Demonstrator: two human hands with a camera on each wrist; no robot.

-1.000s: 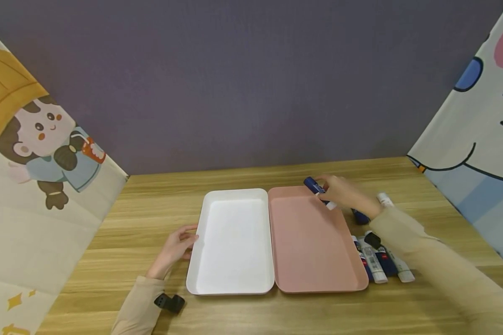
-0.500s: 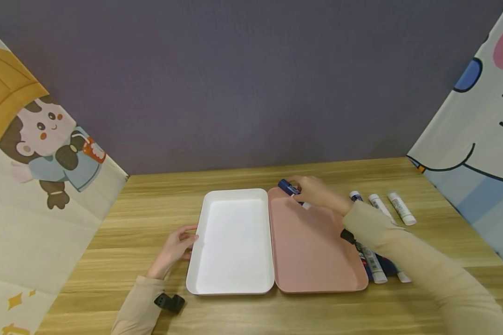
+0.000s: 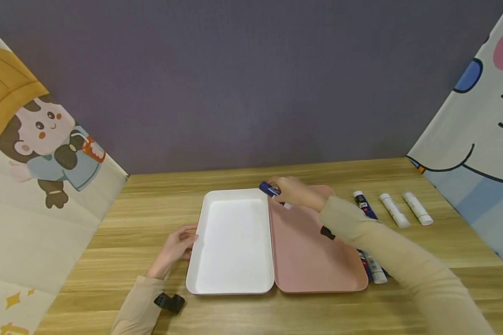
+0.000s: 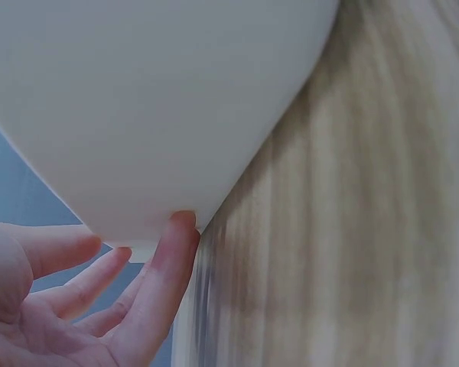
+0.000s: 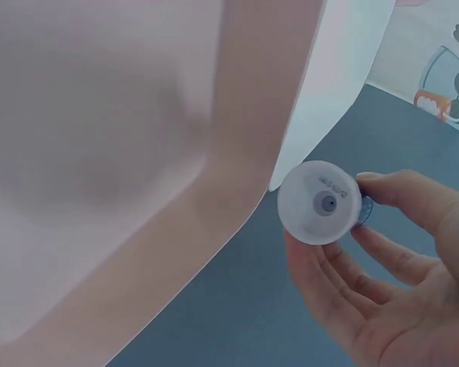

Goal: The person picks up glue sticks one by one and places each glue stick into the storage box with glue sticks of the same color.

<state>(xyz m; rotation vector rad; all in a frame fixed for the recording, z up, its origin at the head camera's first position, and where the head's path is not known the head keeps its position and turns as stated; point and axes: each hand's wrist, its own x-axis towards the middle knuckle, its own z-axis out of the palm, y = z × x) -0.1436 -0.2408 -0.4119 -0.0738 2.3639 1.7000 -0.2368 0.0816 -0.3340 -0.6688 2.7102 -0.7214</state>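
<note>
My right hand pinches a dark blue glue stick between thumb and fingers, over the far left corner of the pink tray. The right wrist view shows its white round base facing the camera, with the tray's rim beside it. My left hand stays at the left side of the white tray, fingers extended. In the left wrist view the fingertips touch the tray's outer wall. The two trays stand side by side, and nothing lies in the white one.
Right of the pink tray lie two white glue sticks and a dark blue glue stick. More sticks lie nearer, partly under the right sleeve. A dark wall rises behind the wooden table.
My right hand has carried the blue glue stick leftward along the far end of the pink tray, uncovering sticks at right. My left hand has not moved.
</note>
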